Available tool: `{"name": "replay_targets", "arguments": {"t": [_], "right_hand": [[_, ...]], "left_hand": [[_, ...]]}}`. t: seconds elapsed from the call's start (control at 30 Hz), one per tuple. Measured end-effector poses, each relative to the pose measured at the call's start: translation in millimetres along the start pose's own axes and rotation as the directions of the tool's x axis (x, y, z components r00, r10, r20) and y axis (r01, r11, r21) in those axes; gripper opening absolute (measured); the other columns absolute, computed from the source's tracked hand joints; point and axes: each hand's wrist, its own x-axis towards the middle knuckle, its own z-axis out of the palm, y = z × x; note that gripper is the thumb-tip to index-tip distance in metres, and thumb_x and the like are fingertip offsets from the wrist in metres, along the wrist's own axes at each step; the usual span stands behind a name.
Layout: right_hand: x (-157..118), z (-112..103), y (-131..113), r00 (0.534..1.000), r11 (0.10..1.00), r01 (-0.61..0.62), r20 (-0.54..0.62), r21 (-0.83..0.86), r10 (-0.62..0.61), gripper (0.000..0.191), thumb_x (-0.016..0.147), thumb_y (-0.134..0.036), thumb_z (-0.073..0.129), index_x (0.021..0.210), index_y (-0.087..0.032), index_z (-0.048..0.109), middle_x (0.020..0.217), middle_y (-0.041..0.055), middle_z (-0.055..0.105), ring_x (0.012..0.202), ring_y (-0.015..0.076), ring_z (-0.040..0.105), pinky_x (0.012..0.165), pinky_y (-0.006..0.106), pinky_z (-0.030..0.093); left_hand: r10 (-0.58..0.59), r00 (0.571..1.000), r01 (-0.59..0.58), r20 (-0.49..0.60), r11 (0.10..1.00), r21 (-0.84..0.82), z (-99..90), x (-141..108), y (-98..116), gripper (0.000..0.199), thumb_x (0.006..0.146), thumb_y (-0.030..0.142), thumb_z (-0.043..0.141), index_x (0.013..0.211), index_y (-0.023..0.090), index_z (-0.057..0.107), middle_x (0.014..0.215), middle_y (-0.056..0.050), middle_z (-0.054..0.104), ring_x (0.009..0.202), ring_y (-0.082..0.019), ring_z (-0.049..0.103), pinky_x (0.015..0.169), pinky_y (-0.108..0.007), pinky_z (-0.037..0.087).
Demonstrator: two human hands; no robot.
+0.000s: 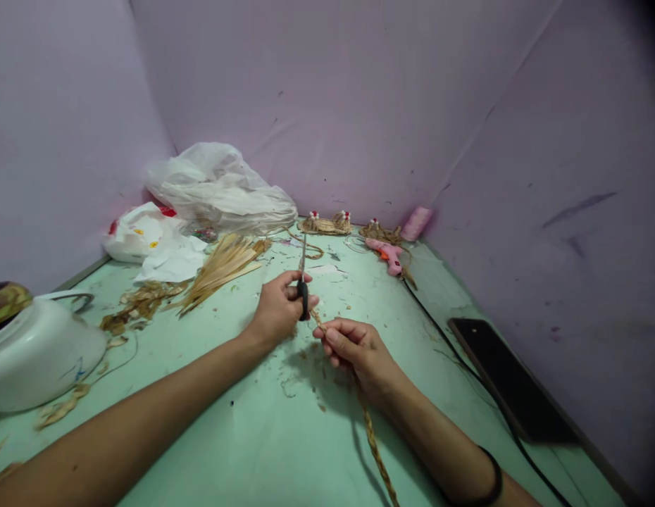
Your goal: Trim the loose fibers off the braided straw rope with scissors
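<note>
Scissors [303,290], black-handled, gripped by left hand [276,307], point toward twelve o'clock; right hand [360,349] pinches tan braided cord [372,438].

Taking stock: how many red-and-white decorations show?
3: one decoration and another on the left woven piece, a third on the right piece. Others may be hidden.

Scissors [305,299] sit in the left hand [275,310], pointing away; the braid [374,443] runs through the right hand [359,348] toward the wearer. Left of the left hand lie strips [219,271], then scraps [142,303], then a pot [47,352]. Beyond the hands — near the wall [327,105] — a bag [216,183] rests leftward, a spool [416,224] rightward. The glue gun [385,253] lies ahead of the right hand, the phone [510,380] to its right.
</note>
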Motion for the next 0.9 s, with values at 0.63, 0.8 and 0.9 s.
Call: {"name": "replay_targets", "arguments": {"t": [0.63,0.8,0.9], "right_hand": [[5,-5,1,0.989,0.977,-0.144,0.046,0.158,0.139,0.025,0.058,-0.028,0.075,0.072,-0.011,0.066,0.058,-0.0004,0.059,0.047,0.0056,0.052,0.047,0.018,0.045],[2,0,1,0.998,0.998,0.04,-0.053,0.045,-0.037,0.023,0.054,-0.028,0.076,0.059,-0.013,0.059,0.047,-0.0038,0.055,0.038,0.0073,0.049,0.042,0.022,0.045],[2,3,2,0.996,0.998,0.036,-0.086,0.051,-0.032,0.025,0.052,-0.029,0.076,0.061,-0.013,0.06,0.049,-0.0032,0.056,0.038,0.0074,0.049,0.041,0.023,0.046]], "left_hand": [[0.027,0.98,-0.008,0.195,0.995,-0.097,-13.8,9,0,0.046,0.054,0.019,0.072,0.095,0.014,0.051,0.064,-0.001,0.062,0.049,-0.009,0.054,0.052,-0.021,0.044],[0.041,0.99,-0.029,0.135,0.996,-0.084,-7.8,5,-3,0.041,0.054,0.016,0.07,0.089,0.016,0.05,0.058,0.003,0.059,0.049,-0.01,0.055,0.049,-0.021,0.044],[0.036,0.993,-0.031,0.113,0.998,-0.047,-4.9,5,-1,0.042,0.054,0.017,0.07,0.09,0.016,0.05,0.058,0.003,0.058,0.048,-0.01,0.055,0.049,-0.021,0.043]]}}
